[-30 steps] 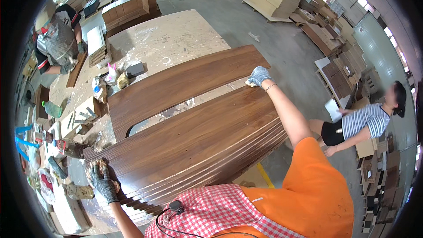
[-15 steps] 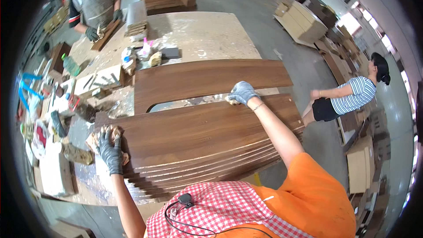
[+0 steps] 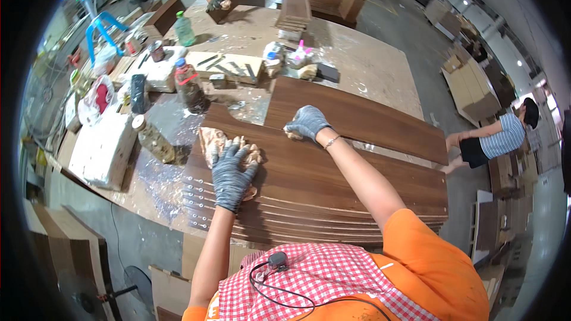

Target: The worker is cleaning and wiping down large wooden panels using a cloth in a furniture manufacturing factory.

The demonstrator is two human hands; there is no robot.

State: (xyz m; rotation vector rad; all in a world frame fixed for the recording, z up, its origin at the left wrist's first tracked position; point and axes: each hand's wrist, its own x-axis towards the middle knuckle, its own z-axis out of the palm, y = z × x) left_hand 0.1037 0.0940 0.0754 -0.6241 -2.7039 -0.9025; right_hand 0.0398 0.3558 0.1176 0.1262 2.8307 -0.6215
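The left grip (image 3: 232, 173), gloved in grey, lies with its fingers spread over a crumpled cloth (image 3: 212, 142), pressing it flat onto the left end of the top board (image 3: 297, 163) of a brown stack. The right grip (image 3: 309, 123), also gloved, is curled and pinching a small pale wad (image 3: 292, 133) at that same board's far edge. The stack's lower boards (image 3: 285, 217) show as stepped edges on the near side of both grips. Just beyond the right grip, a second brown board (image 3: 369, 113) rests on the worktop (image 3: 357, 59), with a dark block (image 3: 328, 72) farther past it. Left of the left grip lies a tilted white-capped bottle (image 3: 156, 141), and beyond that grip stands a blue-capped bottle (image 3: 189, 86)
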